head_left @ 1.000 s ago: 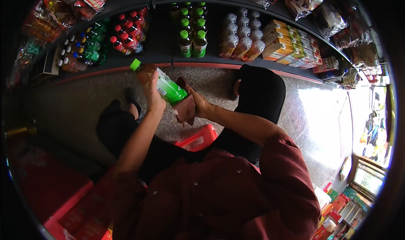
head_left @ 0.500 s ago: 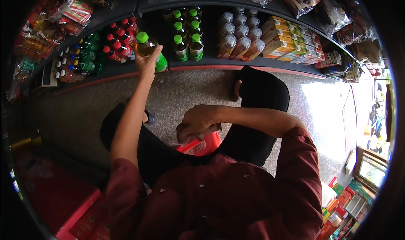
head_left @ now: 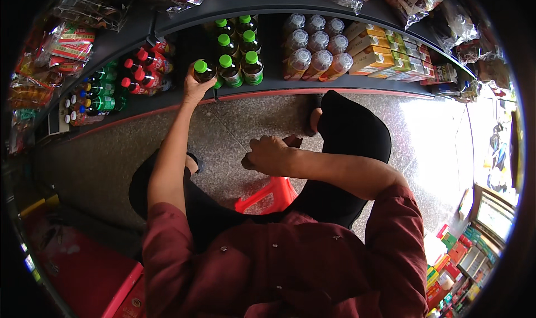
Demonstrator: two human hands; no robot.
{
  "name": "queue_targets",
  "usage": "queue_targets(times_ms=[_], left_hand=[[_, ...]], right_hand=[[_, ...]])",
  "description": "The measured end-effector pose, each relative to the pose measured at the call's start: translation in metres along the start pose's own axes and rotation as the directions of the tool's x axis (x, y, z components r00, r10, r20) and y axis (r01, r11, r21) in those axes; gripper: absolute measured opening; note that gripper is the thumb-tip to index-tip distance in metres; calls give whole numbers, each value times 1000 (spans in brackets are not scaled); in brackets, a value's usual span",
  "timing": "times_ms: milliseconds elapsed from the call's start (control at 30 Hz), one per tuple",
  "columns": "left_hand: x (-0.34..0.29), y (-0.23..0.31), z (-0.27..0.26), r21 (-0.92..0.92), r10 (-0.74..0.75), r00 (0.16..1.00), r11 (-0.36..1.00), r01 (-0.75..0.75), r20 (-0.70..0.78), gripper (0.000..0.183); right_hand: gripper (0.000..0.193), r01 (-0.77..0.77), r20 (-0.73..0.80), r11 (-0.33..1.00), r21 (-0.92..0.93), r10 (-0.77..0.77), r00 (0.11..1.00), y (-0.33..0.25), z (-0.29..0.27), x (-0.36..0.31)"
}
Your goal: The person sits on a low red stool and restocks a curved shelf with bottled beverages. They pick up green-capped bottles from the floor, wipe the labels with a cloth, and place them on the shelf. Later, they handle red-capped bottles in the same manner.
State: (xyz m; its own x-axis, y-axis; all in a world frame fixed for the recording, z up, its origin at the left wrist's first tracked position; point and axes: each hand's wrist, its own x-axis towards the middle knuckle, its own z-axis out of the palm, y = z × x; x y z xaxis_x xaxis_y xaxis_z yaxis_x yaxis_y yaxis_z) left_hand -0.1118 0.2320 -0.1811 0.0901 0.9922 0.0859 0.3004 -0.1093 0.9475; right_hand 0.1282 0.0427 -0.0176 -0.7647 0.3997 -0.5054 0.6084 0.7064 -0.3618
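Note:
My left hand [head_left: 198, 88] is wrapped round a dark drink bottle [head_left: 204, 72] with a green cap, at the front of the low shelf. It stands nearly upright, just left of the rows of matching green-capped bottles [head_left: 252, 69]; its base is hidden by my fingers. Over the floor between my knees, my right hand [head_left: 269, 154] is closed with its back toward me. Something dark brown [head_left: 292, 141] sticks out past its fingers, too little of it showing to name.
Red-capped bottles [head_left: 146, 75] and green bottles [head_left: 103, 103] stand to the left on the shelf [head_left: 268, 91]. Clear-capped bottles [head_left: 319, 58] and drink cartons [head_left: 379, 61] fill the right. Bagged goods hang over the upper shelf edge. A red plastic stool [head_left: 271, 198] is between my legs.
My left hand has brought the bottle from a tilted hold in front of the shelf to beside the other green-capped bottles. My right hand has shifted slightly forward, away from my body.

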Motion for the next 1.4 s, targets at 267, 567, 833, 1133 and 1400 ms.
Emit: queue_targets(times_ms=[267,567,833,1133,1400], left_hand=[[10,-7,3,-8,6,1000,1000,-5,30,69],[6,2,-3,68,127,991,989,-129,28,67],[1,18,-12,30,-36,986,999,32,161,87],[84,21,-111,311,-337,915,914,261,222,55],[222,9,-54,820,172,955,490,-296,242,32]], right_hand=[[20,38,-9,999,-22,-38,999,-1,0,2],[18,40,-15,999,-7,-41,999,-3,3,8],[22,21,14,999,-34,-21,1000,-6,2,11],[25,-7,-34,1000,-22,6,999,-8,-15,-5],[17,-49,-176,998,25,53,983,2,-10,-9]])
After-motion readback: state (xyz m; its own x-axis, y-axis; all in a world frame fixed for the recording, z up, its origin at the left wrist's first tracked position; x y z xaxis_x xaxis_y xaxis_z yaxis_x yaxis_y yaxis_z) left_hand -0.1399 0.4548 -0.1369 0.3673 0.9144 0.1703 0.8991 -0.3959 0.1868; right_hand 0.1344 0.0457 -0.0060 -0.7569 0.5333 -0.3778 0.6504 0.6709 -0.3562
